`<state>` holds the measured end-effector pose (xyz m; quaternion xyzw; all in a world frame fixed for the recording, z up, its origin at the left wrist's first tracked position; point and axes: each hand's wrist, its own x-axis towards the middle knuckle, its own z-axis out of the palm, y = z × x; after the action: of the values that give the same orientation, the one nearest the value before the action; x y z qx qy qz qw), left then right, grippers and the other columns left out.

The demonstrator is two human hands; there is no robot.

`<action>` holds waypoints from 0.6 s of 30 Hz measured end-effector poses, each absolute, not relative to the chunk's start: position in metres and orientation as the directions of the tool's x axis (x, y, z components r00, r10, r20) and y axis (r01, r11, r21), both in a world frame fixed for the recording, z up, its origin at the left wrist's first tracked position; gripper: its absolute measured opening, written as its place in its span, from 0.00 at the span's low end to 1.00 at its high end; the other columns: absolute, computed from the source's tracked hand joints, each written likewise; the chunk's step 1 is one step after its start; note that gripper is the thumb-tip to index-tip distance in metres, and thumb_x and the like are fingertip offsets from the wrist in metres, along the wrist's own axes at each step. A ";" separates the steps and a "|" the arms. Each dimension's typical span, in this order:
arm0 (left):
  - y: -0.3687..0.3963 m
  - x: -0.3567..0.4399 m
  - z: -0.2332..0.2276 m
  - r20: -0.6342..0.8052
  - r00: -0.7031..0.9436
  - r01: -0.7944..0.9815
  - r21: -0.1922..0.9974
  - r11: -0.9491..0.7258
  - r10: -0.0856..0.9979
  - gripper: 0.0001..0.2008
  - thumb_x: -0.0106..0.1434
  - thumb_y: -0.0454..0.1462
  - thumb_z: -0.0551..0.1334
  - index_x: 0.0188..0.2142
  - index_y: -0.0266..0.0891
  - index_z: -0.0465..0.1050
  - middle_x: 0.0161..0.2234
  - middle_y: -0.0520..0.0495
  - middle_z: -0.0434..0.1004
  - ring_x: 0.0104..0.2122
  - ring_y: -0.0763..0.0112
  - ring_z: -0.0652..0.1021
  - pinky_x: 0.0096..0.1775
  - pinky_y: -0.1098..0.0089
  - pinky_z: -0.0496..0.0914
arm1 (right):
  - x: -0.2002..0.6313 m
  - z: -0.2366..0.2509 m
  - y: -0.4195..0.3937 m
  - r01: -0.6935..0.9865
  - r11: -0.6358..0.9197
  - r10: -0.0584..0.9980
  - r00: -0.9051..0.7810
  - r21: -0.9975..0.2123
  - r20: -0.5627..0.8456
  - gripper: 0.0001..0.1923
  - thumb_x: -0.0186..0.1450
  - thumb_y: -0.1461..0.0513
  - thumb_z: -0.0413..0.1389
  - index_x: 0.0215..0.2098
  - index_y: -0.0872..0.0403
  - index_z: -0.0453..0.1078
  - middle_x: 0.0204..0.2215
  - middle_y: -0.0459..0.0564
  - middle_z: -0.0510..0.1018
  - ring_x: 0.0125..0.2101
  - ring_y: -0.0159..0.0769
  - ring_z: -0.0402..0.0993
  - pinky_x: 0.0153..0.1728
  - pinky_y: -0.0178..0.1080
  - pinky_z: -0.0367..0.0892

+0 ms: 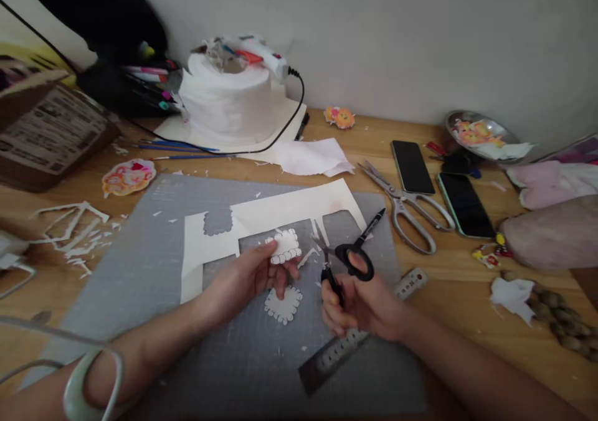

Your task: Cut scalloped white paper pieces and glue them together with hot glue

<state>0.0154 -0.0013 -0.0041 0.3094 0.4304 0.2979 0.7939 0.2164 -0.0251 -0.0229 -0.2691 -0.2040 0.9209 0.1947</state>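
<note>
A small scalloped paper piece (284, 246) is pinched between the thumb and fingers of the left hand (247, 278), just above a grey cutting mat (140, 271). It is judged to be very light, thin and floppy, easily creased or torn at the scallops, so it is best taken flat by its middle or one edge, with the edge being cut left free. A second scalloped piece (283, 304) lies flat on the mat directly below the fingers. The right hand (362, 302) is closed around the black handles of small scissors (343, 262), thumb through one ring; the blades are pointed toward the held piece and seem nearly together, though that cannot be told for certain. A cream card sheet (280, 212) with cut-out gaps is spread on the mat behind. A metal ruler (359, 337) lies under the right hand. To the right, large steel scissors (406, 206) and two phones (439, 187) rest on the wooden table (467, 278).
</note>
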 end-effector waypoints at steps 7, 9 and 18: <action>-0.006 0.017 -0.010 -0.424 0.441 -0.183 0.821 0.541 0.791 0.14 0.61 0.43 0.53 0.29 0.35 0.69 0.25 0.48 0.73 0.18 0.76 0.68 0.26 0.72 0.64 | 0.214 -0.028 -0.031 -0.194 -0.800 0.492 -0.755 -0.568 -0.435 0.31 0.58 0.37 0.41 0.23 0.56 0.62 0.10 0.40 0.62 0.16 0.28 0.60 0.23 0.34 0.55; -0.007 0.017 -0.012 -0.407 0.445 -0.177 0.833 0.524 0.797 0.14 0.61 0.43 0.53 0.30 0.34 0.68 0.25 0.48 0.73 0.19 0.76 0.68 0.25 0.73 0.64 | 0.215 -0.029 -0.031 -0.168 -0.801 0.484 -0.746 -0.575 -0.457 0.33 0.57 0.36 0.39 0.23 0.56 0.62 0.10 0.41 0.63 0.16 0.29 0.61 0.24 0.35 0.56; -0.008 0.019 -0.006 -0.275 0.334 -0.201 0.914 0.354 0.901 0.11 0.57 0.42 0.59 0.26 0.35 0.66 0.23 0.51 0.72 0.18 0.78 0.67 0.24 0.75 0.61 | 0.204 -0.023 -0.038 -0.086 -0.620 0.641 -0.629 -0.780 -0.440 0.32 0.57 0.36 0.36 0.22 0.54 0.60 0.09 0.40 0.60 0.13 0.28 0.59 0.20 0.33 0.57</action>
<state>0.0187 -0.0077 -0.0060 0.4126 0.4243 0.3911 0.7048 0.2035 -0.0378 -0.0227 -0.3694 -0.3753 0.8207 0.2216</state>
